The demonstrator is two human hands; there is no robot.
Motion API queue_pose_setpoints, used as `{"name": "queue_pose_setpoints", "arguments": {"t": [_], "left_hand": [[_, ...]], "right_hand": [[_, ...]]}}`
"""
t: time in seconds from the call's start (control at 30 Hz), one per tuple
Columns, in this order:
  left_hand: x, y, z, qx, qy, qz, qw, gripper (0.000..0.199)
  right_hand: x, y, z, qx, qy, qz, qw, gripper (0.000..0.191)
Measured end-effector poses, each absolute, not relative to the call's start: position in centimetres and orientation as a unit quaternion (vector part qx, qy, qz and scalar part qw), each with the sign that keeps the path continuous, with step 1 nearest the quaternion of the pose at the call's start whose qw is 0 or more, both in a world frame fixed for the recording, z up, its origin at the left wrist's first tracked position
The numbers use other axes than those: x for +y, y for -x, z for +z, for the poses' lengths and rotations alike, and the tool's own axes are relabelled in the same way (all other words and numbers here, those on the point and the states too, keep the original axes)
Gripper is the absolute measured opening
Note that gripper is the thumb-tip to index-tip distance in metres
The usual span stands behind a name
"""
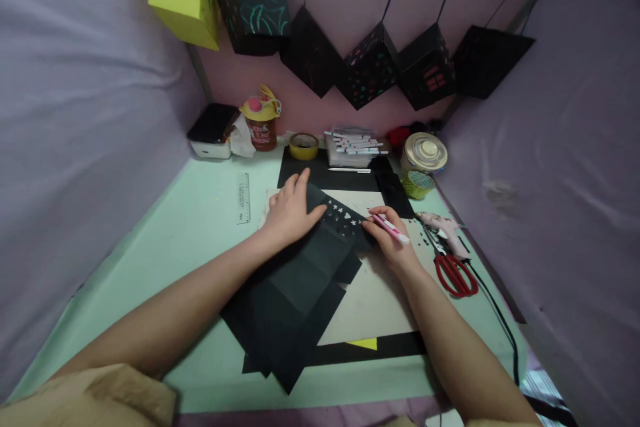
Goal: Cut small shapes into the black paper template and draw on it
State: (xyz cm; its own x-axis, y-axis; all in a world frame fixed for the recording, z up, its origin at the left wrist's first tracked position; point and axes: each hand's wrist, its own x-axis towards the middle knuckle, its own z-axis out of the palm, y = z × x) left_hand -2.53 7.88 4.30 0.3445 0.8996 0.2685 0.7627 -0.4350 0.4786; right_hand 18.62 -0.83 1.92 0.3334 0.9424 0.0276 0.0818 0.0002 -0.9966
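Note:
My left hand lies with its fingers spread over the upper left edge of a black cardstock piece, thumb near a row of small cut-out stars and hearts. White shows through these holes. A slim pink-and-white craft knife rests in my right hand, whose fingertips touch the right end of the same edge. The knife's tip is too small to make out. Several black sheets overlap beneath the cardstock, on a white board.
Red-handled scissors and a pink glue gun lie at the right, with black scraps nearby. A small ruler is at the left. Behind stand a tape roll, a box of markers and a bottle. Paper lanterns hang above.

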Motion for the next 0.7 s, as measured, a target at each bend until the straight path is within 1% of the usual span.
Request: {"name": "queue_pose_setpoints", "arguments": {"t": [0.07, 0.1, 0.13, 0.2, 0.27, 0.33, 0.43, 0.5, 0.57, 0.63, 0.7], "left_hand": [[9.6, 3.3, 4.2, 0.524, -0.778, 0.233, 0.256, 0.087], [10.3, 3.6, 4.0, 0.527, -0.762, 0.232, 0.296, 0.085], [10.9, 3.8, 3.8, 0.524, -0.761, 0.230, 0.306, 0.078], [12.0, 3.8, 3.7, 0.508, -0.770, 0.228, 0.310, 0.058], [13.0, 3.5, 4.2, 0.479, -0.793, 0.219, 0.305, 0.041], [14.1, 2.7, 5.3, 0.441, -0.822, 0.203, 0.297, 0.035], [15.6, 0.8, 7.5, 0.372, -0.870, 0.164, 0.279, 0.034], [16.4, -0.9, 8.5, 0.331, -0.896, 0.134, 0.262, 0.036], [16.8, -2.6, 8.6, 0.305, -0.914, 0.110, 0.245, 0.040], [16.8, -3.8, 8.1, 0.286, -0.925, 0.090, 0.232, 0.042], [16.4, -4.5, 7.4, 0.273, -0.932, 0.076, 0.227, 0.046]], "right_hand": [[-0.9, -18.7, 2.2, -0.426, 0.595, 0.382, 0.565, 0.029], [-1.0, -18.7, 2.4, -0.425, 0.597, 0.380, 0.564, 0.029], [-1.1, -18.7, 2.6, -0.427, 0.599, 0.378, 0.563, 0.029], [-1.3, -18.9, 3.0, -0.442, 0.605, 0.368, 0.551, 0.028], [-1.7, -19.2, 3.5, -0.473, 0.615, 0.353, 0.523, 0.028], [-2.2, -19.7, 3.8, -0.515, 0.620, 0.346, 0.481, 0.027], [-2.8, -20.8, 3.9, -0.567, 0.616, 0.359, 0.412, 0.024], [-3.1, -21.7, 3.9, -0.579, 0.636, 0.332, 0.388, 0.022], [-3.3, -22.6, 4.0, -0.574, 0.670, 0.268, 0.387, 0.020], [-3.3, -23.2, 4.2, -0.563, 0.687, 0.217, 0.404, 0.019], [-3.3, -23.4, 4.5, -0.554, 0.679, 0.215, 0.432, 0.020]]}}
